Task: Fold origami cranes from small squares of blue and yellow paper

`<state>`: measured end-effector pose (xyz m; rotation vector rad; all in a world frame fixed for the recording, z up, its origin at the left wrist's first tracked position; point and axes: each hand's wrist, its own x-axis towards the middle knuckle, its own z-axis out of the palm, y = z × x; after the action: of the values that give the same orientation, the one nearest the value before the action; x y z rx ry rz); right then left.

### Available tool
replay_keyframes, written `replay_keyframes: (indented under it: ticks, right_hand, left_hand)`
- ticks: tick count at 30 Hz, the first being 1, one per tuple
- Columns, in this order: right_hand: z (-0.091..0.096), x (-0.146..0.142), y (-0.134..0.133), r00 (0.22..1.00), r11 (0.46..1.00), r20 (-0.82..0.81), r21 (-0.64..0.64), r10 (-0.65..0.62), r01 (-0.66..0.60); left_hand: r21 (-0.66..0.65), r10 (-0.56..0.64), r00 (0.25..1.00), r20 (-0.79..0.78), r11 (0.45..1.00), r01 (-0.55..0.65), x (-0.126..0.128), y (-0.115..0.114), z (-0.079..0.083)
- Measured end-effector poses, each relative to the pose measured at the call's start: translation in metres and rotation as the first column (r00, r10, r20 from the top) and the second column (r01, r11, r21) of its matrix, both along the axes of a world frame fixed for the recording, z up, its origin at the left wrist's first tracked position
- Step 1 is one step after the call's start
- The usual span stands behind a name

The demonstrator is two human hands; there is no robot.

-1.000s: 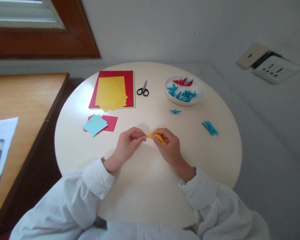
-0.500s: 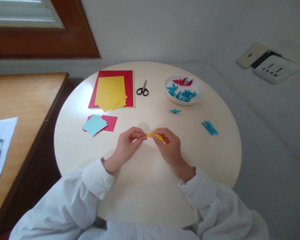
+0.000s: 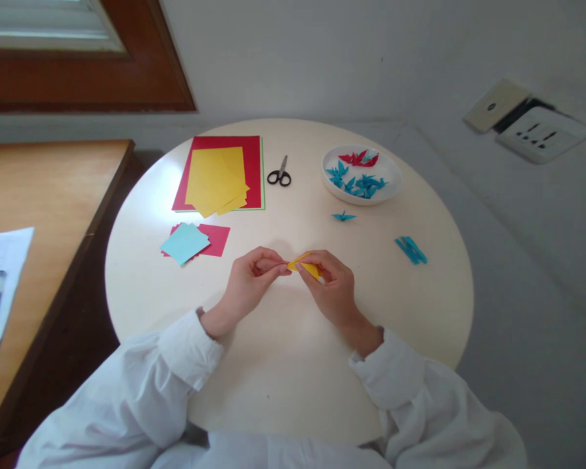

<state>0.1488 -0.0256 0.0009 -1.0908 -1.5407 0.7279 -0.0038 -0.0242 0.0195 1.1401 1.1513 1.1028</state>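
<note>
A: How were the fingers placed?

B: The folded yellow paper (image 3: 311,268) was gripped between thumb and fingers of the right hand (image 3: 336,286), with barely any gap; its narrow tip was pinched by the left hand (image 3: 249,277), thumb against fingertips.

A: And where was it held?

B: At the middle of the round table (image 3: 283,365), though whether the surface was touched cannot be told.

A: What was seen beyond?

B: A single blue crane (image 3: 344,216) was set before a white dish (image 3: 361,201), in which red and blue cranes were gathered. Blue strips (image 3: 411,250) were seen to the right. On the left, pink paper (image 3: 219,240) was partly covered by a pale blue square (image 3: 185,244); farther back, a red sheet (image 3: 254,195) was overlaid by yellow sheets (image 3: 215,176), with scissors (image 3: 279,176) just beside.

A: And the room?

B: The pale, smooth tabletop was flanked by a wooden desk (image 3: 43,189) and backed by a white wall (image 3: 297,65), into which a brown window frame (image 3: 151,81) was set.
</note>
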Motion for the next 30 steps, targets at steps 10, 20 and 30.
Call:
replay_keyframes:
  ticks: [10, 20, 30]
  right_hand:
    - [-0.0028, 0.0003, 0.001, 0.999, 1.0, -0.033, 0.005, -0.001, 0.001]
    - [-0.0029, 0.0001, 0.0004, 1.0, 1.0, -0.031, 0.003, 0.002, -0.002]
    - [-0.0023, 0.0001, 0.0004, 1.0, 1.0, 0.001, 0.022, -0.014, 0.014]
  left_hand:
    - [0.008, -0.005, 1.0, 0.011, 1.0, 0.005, 0.0005, -0.0001, -0.0012]
    - [-0.048, -0.069, 0.997, -0.027, 0.997, 0.068, 0.0004, 0.0004, -0.0015]
    - [-0.044, -0.087, 0.993, -0.081, 0.996, 0.083, 0.0007, 0.0004, -0.0038]
